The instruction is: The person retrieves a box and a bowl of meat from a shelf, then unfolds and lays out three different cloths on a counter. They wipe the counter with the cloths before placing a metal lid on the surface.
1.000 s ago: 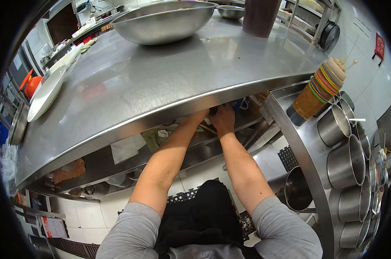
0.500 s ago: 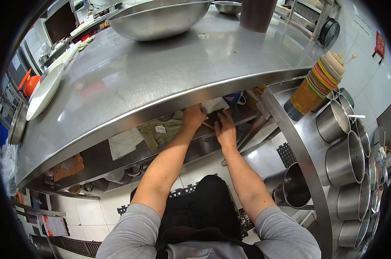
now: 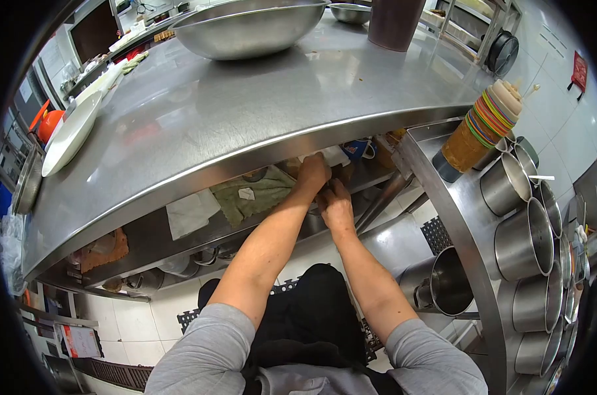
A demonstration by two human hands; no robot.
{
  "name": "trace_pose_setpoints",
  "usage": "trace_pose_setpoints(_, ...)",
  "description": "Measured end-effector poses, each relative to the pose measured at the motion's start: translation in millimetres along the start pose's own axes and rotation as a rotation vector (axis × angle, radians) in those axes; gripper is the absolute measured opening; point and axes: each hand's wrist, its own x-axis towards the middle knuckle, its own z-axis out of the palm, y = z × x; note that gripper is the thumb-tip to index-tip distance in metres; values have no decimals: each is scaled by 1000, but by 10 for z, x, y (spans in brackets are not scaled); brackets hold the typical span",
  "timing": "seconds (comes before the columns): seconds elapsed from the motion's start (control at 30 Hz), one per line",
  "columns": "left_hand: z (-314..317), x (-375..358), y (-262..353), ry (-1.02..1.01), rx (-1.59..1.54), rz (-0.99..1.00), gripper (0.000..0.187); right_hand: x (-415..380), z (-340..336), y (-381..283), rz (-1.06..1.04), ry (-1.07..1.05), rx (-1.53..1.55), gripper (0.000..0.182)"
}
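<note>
Head view: a person leans over a steel bench (image 3: 245, 125), both bare arms reaching onto the shelf (image 3: 180, 247) beneath its front edge. The left hand (image 3: 313, 175) rests near a green cloth (image 3: 252, 197), fingers curled over something small, possibly a dark object; whether its grip pinches it cannot be told. The right hand (image 3: 336, 205) sits just below, touching the left, its grip likewise hidden. A large steel bowl (image 3: 249, 26) stands on top. Compared with a second ago, both hands have drawn slightly back from under the edge and closed together.
</note>
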Motion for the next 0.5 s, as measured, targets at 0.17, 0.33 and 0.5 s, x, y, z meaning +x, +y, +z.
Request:
trace_pose_setpoints(0.17,-66,-270,-184,94,-189,108,28,-15,-67,-76,4,36,-43,16)
trace_pose_setpoints(0.33,-390,-1044,-495,350,-375,296,28,-81,-58,-188,114,61,-100,16)
trace_pose_setpoints(0.5,-848,-1602,-1249,447,-149,150,26,-21,54,-291,53,104,-120,16)
